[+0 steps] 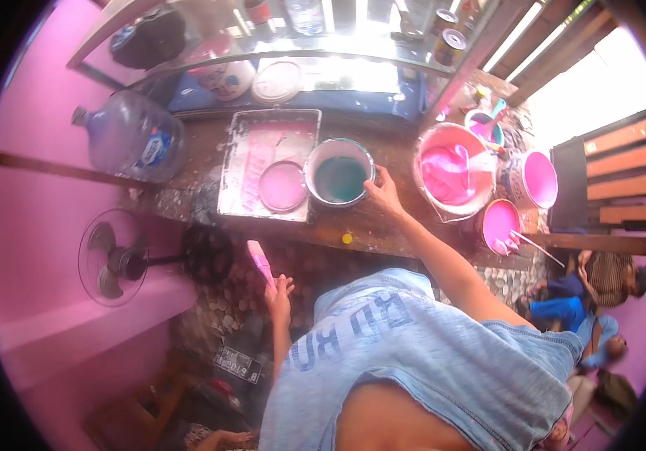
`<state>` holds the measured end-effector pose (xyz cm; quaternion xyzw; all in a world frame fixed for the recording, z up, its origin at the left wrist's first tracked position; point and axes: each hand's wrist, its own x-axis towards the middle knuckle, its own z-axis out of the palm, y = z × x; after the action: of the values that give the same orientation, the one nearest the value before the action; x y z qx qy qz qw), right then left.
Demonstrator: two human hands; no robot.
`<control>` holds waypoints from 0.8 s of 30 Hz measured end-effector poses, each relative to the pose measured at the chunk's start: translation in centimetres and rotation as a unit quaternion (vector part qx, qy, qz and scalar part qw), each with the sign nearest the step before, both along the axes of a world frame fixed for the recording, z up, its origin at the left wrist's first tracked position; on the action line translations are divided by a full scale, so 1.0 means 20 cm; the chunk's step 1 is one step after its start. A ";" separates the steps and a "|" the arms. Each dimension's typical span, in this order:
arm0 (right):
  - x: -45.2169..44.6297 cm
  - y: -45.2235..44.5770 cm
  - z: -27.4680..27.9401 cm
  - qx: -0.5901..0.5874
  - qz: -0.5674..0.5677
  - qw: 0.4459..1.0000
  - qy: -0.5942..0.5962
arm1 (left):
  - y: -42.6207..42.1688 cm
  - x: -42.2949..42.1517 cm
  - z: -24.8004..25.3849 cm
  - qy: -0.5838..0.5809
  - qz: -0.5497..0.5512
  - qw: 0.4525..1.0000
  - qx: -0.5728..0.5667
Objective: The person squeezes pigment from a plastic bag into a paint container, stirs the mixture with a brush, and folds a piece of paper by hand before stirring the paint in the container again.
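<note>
On the worktop (398, 234): pail (338, 149) with dark teal inside, at the paint tray's right edge; whether its base overlaps the tray can't be told.
Paintbrush (259, 260): pink-coated, off the worktop's near edge, bristles up, held over the floor.
Left hand (280, 292): narrow grip on the brush handle, some fingers loose and spread.
Right hand (384, 192): curled onto pail rim, right side; fingertips partly hidden.
Paint tray (246, 161): pink-smeared, left of pail, round pink-topped container (282, 186) in it.
Right side: bucket (443, 136) with pink contents, pink paint can (500, 219) just beside.
Handling: best to steady pail by rim, no tipping; firmer brush grip, bristles over tray or pail, should limit drips.
</note>
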<state>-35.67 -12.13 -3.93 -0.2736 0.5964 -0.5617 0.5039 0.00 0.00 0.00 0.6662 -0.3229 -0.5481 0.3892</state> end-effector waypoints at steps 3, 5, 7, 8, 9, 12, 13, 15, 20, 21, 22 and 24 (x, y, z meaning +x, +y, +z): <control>-0.13 0.28 0.07 0.078 -0.008 0.996 0.049 | -0.01 -0.30 0.05 0.051 -0.002 0.999 0.004; 0.01 0.36 0.08 0.074 -0.011 0.997 0.022 | -0.07 -0.23 0.13 0.031 -0.021 0.999 -0.004; -0.05 0.15 0.38 0.131 0.035 0.989 0.054 | -0.41 -0.35 0.14 0.043 -0.059 0.995 -0.070; -0.08 0.17 0.52 0.180 0.061 0.979 0.067 | -0.47 -0.36 0.16 0.033 -0.090 0.993 -0.073; -0.15 0.19 0.56 0.159 0.142 0.958 0.194 | -0.55 -0.39 0.18 0.026 -0.121 0.989 -0.084; -0.54 0.28 0.87 0.130 0.298 0.883 0.338 | -0.66 -0.41 0.25 0.002 -0.157 0.983 -0.099; -0.68 0.22 1.09 0.249 0.270 0.892 0.264 | -0.69 -0.40 0.26 0.000 -0.140 0.986 -0.095; -1.08 0.17 0.97 0.135 0.064 0.877 0.456 | -0.72 -0.42 0.29 -0.002 -0.114 0.989 -0.090; -1.90 -0.37 0.67 0.078 -0.061 0.852 0.514 | -0.71 -0.43 0.41 -0.032 -0.075 0.995 -0.051; -1.97 -0.47 0.59 0.036 -0.051 0.874 0.483 | -0.69 -0.44 0.43 -0.048 -0.065 0.996 -0.043; -1.99 -0.53 0.55 0.044 -0.032 0.887 0.459 | -0.66 -0.45 0.42 -0.051 -0.052 0.997 -0.029; -2.05 -0.68 0.39 0.082 0.031 0.880 0.467 | -0.62 -0.45 0.40 -0.049 -0.013 0.999 -0.006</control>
<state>-76.61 -25.65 3.83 -0.4801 0.7978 -0.3020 0.2046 -8.99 -12.41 8.01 0.6857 -0.3538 -0.5180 0.3693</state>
